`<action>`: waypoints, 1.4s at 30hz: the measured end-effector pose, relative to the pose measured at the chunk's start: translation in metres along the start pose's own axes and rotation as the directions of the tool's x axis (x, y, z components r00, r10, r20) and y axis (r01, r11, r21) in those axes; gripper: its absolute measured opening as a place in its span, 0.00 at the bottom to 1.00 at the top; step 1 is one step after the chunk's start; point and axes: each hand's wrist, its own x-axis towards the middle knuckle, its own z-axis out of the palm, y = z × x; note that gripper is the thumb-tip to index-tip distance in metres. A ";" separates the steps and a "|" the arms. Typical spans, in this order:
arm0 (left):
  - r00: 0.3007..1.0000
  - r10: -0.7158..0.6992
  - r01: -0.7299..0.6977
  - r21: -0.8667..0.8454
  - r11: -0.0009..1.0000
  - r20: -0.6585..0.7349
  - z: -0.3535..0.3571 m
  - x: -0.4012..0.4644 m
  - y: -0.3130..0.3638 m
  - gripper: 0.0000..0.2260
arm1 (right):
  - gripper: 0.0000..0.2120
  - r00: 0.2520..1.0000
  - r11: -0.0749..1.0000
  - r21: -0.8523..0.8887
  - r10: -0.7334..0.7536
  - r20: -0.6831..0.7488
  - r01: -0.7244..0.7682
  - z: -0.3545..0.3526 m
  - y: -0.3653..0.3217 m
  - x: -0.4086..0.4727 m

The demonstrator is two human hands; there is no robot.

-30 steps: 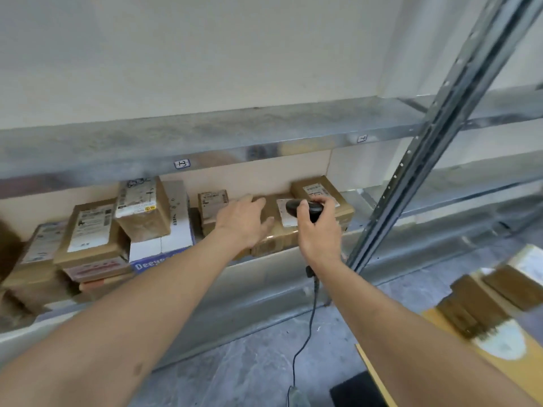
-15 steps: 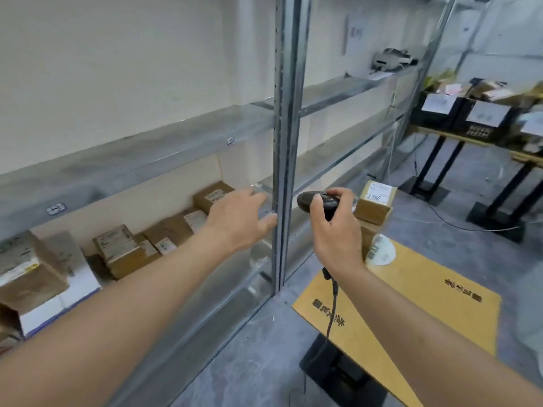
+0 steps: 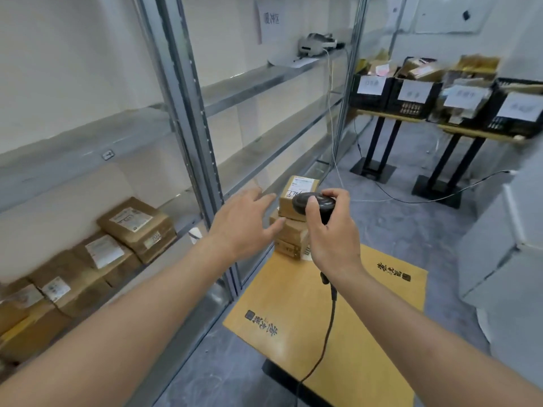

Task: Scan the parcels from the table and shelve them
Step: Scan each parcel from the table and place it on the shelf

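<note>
— Where's the next parcel?

— Top parcel of the small stack on the table, dead ahead, just past my left hand. That hand is empty, fingers spread, and nearer to it.

— And the right?

— My right hand is wrapped round the scanner, right in front of the box, label facing up.

— Room to move?

— The shelf upright stands close on the left; the table's right side is open.

Three stacked parcels on table; five on shelf (left ones blurred); one scanner; four crates.
</note>
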 end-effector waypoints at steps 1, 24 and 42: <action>1.000 0.001 -0.001 -0.007 1.000 0.010 0.008 0.010 0.006 0.31 | 0.13 1.000 1.000 -0.002 0.008 -0.002 -0.008 -0.005 0.007 0.006; 0.972 0.008 0.051 -0.243 0.969 0.236 0.187 0.248 -0.025 0.38 | 0.12 0.909 0.924 -0.085 0.344 -0.234 -0.372 0.064 0.111 0.180; 0.949 -0.155 0.190 -0.104 0.976 0.276 0.210 0.226 -0.038 0.39 | 0.12 0.902 0.907 -0.086 0.394 -0.176 -0.413 0.108 0.132 0.185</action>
